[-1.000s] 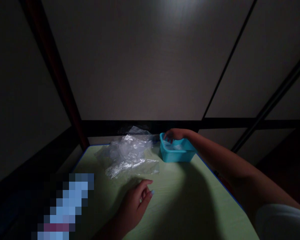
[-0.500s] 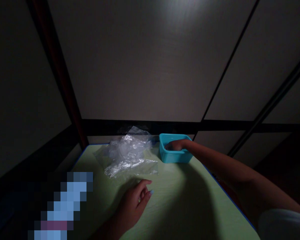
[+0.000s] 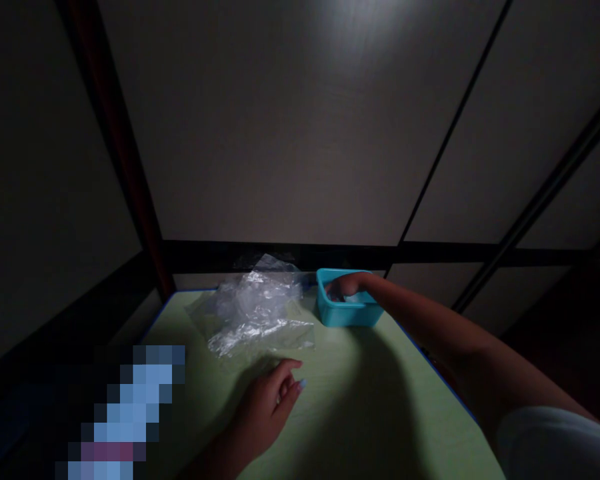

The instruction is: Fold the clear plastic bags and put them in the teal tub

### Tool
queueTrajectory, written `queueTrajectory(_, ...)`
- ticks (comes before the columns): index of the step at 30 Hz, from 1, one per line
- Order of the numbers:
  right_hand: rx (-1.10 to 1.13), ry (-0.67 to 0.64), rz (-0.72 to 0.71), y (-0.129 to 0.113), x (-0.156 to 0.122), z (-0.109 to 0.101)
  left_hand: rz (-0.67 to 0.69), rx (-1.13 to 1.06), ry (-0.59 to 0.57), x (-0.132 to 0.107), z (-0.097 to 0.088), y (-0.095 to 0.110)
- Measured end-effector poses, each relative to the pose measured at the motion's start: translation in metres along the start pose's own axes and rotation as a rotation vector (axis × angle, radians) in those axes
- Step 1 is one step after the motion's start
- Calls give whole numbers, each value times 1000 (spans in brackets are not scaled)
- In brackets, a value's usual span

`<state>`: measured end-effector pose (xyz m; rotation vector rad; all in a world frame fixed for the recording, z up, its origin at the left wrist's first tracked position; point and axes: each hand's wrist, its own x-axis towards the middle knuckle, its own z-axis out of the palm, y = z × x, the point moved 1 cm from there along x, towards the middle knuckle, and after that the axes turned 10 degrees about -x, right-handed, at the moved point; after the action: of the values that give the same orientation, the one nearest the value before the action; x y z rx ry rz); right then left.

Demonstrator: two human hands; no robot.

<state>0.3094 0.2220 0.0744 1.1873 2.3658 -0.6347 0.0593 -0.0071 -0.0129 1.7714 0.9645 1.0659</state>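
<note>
Turquoise bin (image 3: 351, 317) contains right hand (image 3: 349, 285); left hand (image 3: 269, 403) half-curled near plastic (image 3: 257, 307).

Pale panels (image 3: 280, 147) stand dimly lit behind a green table (image 3: 330, 363).

right hand (image 3: 349, 286) partly hidden in bin (image 3: 349, 316), sleeve (image 3: 555, 443) cut off

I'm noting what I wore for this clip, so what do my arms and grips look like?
A short, pale sleeve ends above your right forearm, which is bare. Your left grip is ungloved, with a pale, bluish thumbnail; your right grip shows no glove either.
</note>
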Motion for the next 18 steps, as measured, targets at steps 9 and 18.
queueTrajectory(9, 275, 204, -31, 3, -18, -11, 3, 5, -9, 2, 0, 3)
queueTrajectory(18, 372, 368, -51, 8, -27, 13, -3, 11, -9, 1, 1, 4)
